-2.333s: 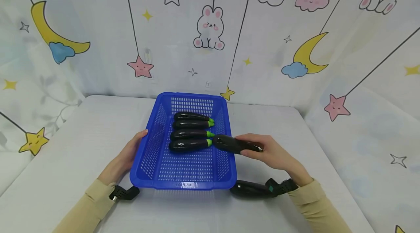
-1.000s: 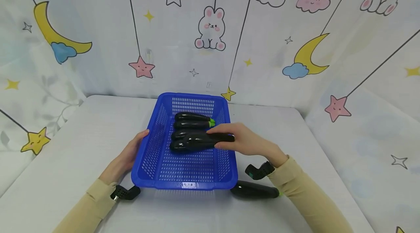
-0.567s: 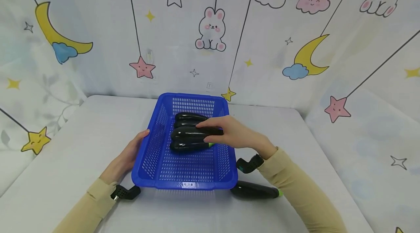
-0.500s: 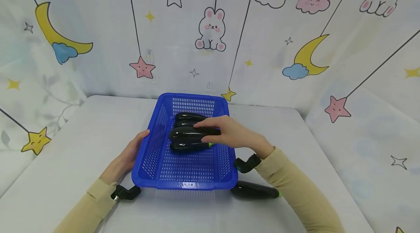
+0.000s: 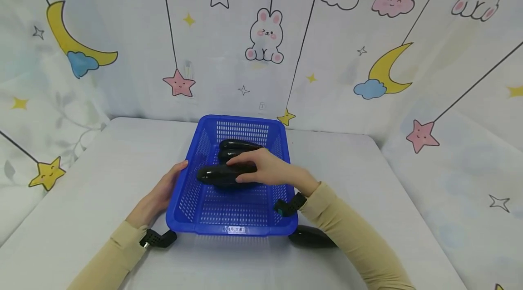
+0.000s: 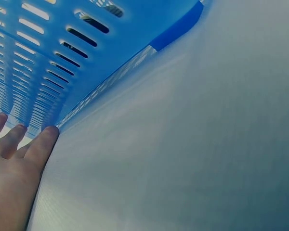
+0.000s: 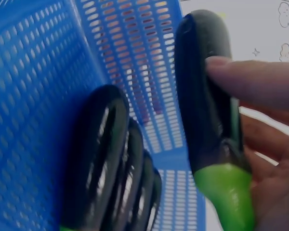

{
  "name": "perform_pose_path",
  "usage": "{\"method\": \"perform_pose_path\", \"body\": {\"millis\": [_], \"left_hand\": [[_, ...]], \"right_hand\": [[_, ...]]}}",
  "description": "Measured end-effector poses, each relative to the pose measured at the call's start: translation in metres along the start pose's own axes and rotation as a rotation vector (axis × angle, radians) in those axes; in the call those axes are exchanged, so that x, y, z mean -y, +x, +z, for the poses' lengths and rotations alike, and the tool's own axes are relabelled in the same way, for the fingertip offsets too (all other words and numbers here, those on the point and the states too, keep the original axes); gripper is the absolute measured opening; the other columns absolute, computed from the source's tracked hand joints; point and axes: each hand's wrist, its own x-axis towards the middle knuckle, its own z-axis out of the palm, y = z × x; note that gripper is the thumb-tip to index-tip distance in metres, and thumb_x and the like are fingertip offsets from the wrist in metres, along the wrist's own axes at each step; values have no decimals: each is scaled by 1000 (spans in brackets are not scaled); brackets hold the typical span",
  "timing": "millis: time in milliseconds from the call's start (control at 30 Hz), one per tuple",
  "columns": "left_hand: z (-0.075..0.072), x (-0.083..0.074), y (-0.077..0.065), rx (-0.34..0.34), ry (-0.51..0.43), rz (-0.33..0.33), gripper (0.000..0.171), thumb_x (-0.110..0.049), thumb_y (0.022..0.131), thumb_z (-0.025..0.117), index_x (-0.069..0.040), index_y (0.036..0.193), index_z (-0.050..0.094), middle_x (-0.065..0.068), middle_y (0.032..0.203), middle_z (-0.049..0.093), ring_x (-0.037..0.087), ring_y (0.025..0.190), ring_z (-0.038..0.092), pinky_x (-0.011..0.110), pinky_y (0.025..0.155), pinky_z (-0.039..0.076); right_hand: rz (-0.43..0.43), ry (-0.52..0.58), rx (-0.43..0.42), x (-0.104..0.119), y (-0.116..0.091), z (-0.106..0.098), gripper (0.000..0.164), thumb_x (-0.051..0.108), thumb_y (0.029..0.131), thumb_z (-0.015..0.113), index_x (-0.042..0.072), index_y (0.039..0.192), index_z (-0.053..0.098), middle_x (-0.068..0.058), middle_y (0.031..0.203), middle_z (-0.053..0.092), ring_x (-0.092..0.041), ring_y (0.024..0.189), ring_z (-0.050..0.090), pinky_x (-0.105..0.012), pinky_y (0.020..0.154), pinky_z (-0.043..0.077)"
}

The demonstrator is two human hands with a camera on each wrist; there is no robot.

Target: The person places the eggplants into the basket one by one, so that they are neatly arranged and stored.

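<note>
My right hand [image 5: 267, 167] pinches a dark, glossy eggplant [image 5: 212, 174] between thumb and fingers, over the blue plastic basket [image 5: 267, 231]. Its green stem [image 7: 226, 192] points toward the wrist in the right wrist view. Beneath and beside it, several similar eggplants [image 7: 103, 149] lie side by side inside the basket; in the head view the held one and the hand partly hide them. My left hand [image 5: 161, 190] rests against the basket's left outer side. In the left wrist view its fingertips [image 6: 49, 132] reach the slotted wall, fingers spread and fairly straight.
Another eggplant [image 5: 311, 236] lies on the white-covered table [image 5: 229, 267] by the basket's near right corner, partly behind the right sleeve [image 5: 347, 231]. A white curtain [image 5: 135, 45] printed with stars, moons and rabbits stands behind the table.
My right hand has carried the eggplant left from the basket's right rim to over the row inside, most recently farther left and slightly nearer. The left hand and basket have stayed in place.
</note>
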Motion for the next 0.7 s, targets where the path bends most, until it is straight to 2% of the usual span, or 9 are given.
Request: {"method": "perform_pose_path", "body": {"millis": [300, 533, 700], "left_hand": [[0, -1, 1, -70, 71, -27, 76, -51, 105, 29, -6, 158, -3, 2, 129, 56, 18, 113, 61, 39, 95, 53], [1, -2, 1, -86, 102, -25, 79, -52, 104, 29, -7, 158, -6, 8, 138, 47, 17, 118, 58, 39, 97, 52], [0, -2, 2, -80, 77, -34, 78, -52, 104, 31, -7, 158, -3, 8, 134, 50, 19, 115, 59, 38, 95, 53]], "right_hand": [[43, 26, 46, -12, 6, 20, 40, 16, 94, 71, 9, 133, 64, -7, 130, 66, -20, 109, 61, -35, 96, 51], [69, 10, 93, -16, 6, 30, 38, 19, 92, 74, 12, 129, 66, -5, 125, 69, -16, 98, 60, -30, 91, 53], [86, 13, 156, -20, 4, 35, 38, 20, 91, 75, 11, 127, 67, -4, 121, 70, -14, 95, 60, -27, 90, 52]]}}
